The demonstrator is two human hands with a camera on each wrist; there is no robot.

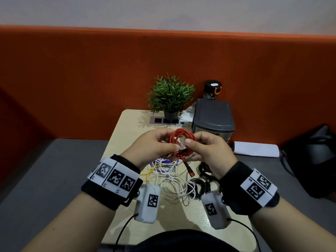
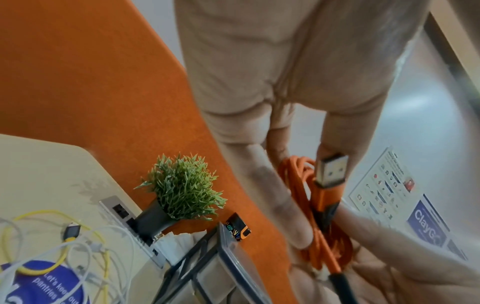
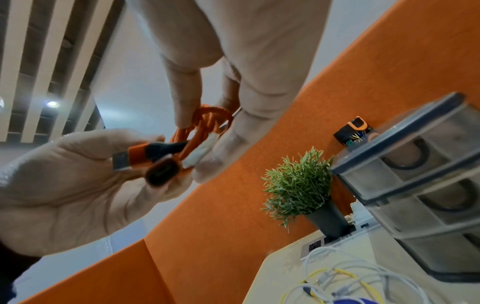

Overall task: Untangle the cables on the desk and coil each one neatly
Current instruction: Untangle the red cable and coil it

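Holding the braided red cable (image 1: 182, 142) as a round coil above the counter (image 1: 127, 128), your left hand (image 1: 154, 146) and right hand (image 1: 209, 151) both pinch it; thin white cables (image 1: 174, 186) sprawl tangled below.

Dim even indoor light, soft shadows, wide-angle edge bending, wrist views blurred

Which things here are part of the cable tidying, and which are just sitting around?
Part of the job: red cable held in left hand and right hand; white cables; yellow cable; black cables.

Just lying about: plant; drawer box; tumbler; paper roll.
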